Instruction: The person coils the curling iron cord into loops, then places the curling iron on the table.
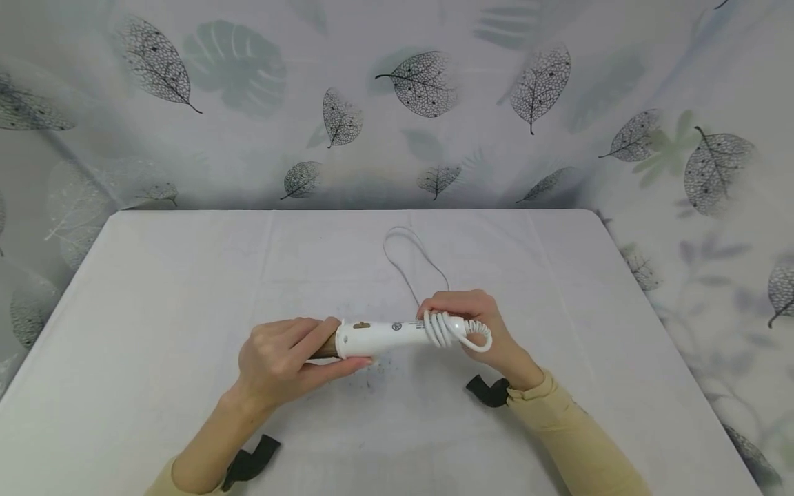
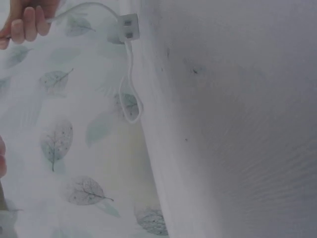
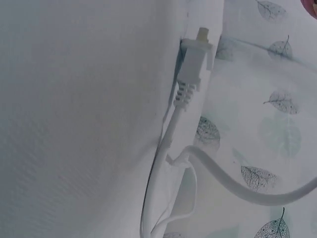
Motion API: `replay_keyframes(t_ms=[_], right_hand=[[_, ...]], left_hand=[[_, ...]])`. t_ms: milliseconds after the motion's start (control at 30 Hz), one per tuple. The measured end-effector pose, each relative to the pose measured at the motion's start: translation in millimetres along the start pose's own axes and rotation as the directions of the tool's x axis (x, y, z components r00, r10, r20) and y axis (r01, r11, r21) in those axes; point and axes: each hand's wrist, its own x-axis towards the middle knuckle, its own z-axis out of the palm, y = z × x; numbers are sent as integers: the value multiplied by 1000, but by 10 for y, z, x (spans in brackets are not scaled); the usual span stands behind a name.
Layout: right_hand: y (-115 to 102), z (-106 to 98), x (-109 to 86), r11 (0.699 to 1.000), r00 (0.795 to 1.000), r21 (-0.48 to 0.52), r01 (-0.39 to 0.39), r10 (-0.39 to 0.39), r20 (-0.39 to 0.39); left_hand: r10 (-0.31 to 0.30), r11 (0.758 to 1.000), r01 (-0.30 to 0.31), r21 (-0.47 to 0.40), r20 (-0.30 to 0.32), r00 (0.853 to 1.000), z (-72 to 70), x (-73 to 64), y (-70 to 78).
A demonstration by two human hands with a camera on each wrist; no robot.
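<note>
A white-handled appliance that looks like a curling iron (image 1: pixel 387 335) is held level above the table in the head view. My left hand (image 1: pixel 282 358) grips its brownish end (image 1: pixel 325 350), thumb along the underside. At the other end my right hand (image 1: pixel 480 306) holds the white power cord (image 1: pixel 439 329), several turns of which wrap the handle. A loop of cord (image 1: pixel 397 265) extends beyond that hand. In the left wrist view, fingers (image 2: pixel 30 22) hold the cord near a white plug (image 2: pixel 128 27). The plug (image 3: pixel 194 64) also shows in the right wrist view, with a brass-coloured prong.
A white cloth covers the table (image 1: pixel 186 275). Small dark specks (image 1: pixel 372 375) mark it below the appliance. Leaf-patterned curtains (image 1: pixel 372 103) stand behind and at both sides. Dark straps (image 1: pixel 251 461) hang by the wrists.
</note>
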Motion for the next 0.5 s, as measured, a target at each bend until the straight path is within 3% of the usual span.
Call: replay_keyframes(t_ms=[133,267,367,500], right_hand=[[-46,17,-17,994,997,-86,-73,72,-18],[-98,33,-31,976,976,-27,-217,216,-43],[-93,55,-27,963,962,1,-268,268,-58],[-59,88,-25,969,966,-3,-248,247,-75]], left_hand=[[-36,999,36,1,-10,999,7,2,5],[-111,994,111,18,19,994,16,-19,19],[-192,981,190,42,62,979,31,-50,29],[-284,959,279,57,99,954,43,-76,33]])
